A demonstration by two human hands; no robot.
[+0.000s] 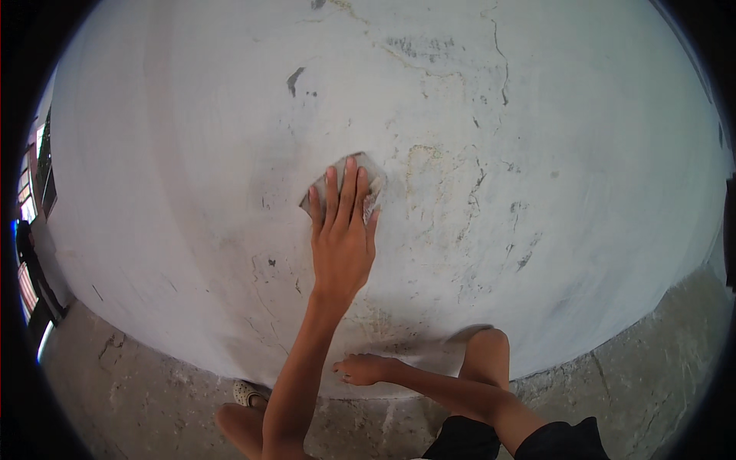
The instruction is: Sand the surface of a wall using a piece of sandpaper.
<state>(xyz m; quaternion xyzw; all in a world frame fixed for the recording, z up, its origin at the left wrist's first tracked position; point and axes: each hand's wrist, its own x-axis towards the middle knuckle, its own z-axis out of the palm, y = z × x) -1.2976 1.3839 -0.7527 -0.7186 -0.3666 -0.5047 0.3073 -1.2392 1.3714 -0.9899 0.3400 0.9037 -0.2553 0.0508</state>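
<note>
My left hand (pixel 343 230) lies against the pale wall (pixel 207 153), its fingers stretched upward. Under them is a piece of grey-brown sandpaper (pixel 362 164), pressed flat to the surface and held there by the hand. The sheet's corners stick out past the fingers, and the rest is covered. Lower down, my right hand (pixel 363 369) hangs near the foot of the wall, its fingers loosely curled. No object shows in it, though its palm is out of sight. Around the sandpaper the wall has cracks, dark chips and yellowish stains.
Rough concrete floor (pixel 146 368) runs along the wall's base. My bent knee (pixel 487 349) comes close to the wall at the right. A clog-type shoe (pixel 250 394) is on my foot at the lower left. At the far left edge stands a person in dark clothes (pixel 38 268).
</note>
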